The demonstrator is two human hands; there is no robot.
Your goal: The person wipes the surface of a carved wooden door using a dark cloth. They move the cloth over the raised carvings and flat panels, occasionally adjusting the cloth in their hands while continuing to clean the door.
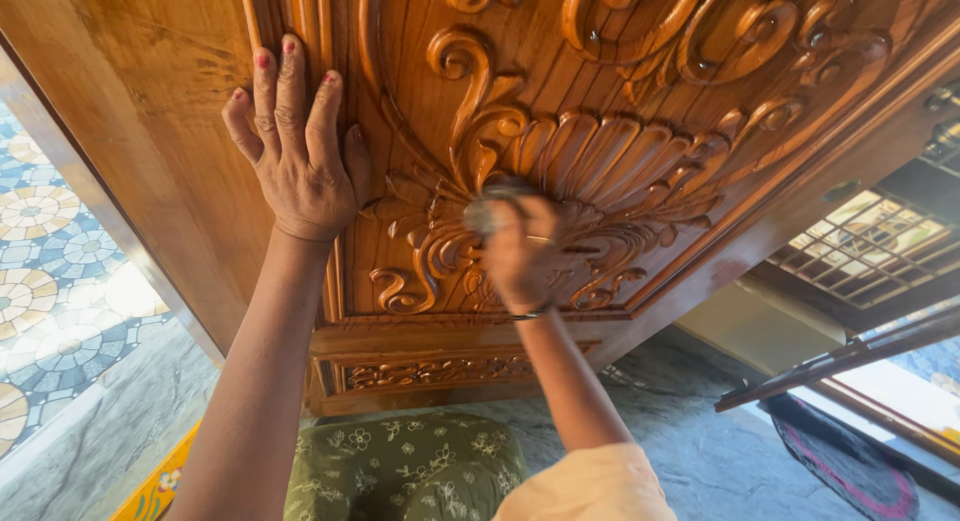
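A large carved wooden door [640, 101] with scrolls and a shell-like fan fills the view. My left hand [295, 146] lies flat against the door's left side, fingers spread upward, holding nothing. My right hand [520, 251] is closed around a small grey cloth or pad [485, 211], pressed against the carved fan in the door's middle. The hand is blurred, and most of the grey thing is hidden by the fingers. A thin bangle circles my right wrist.
Below the door sits a green flowered cushion [405, 471]. Patterned floor tiles [50, 281] lie at the left. A window grille [870, 246] and a dark round mat [850, 471] are at the right, on a grey stone floor [720, 451].
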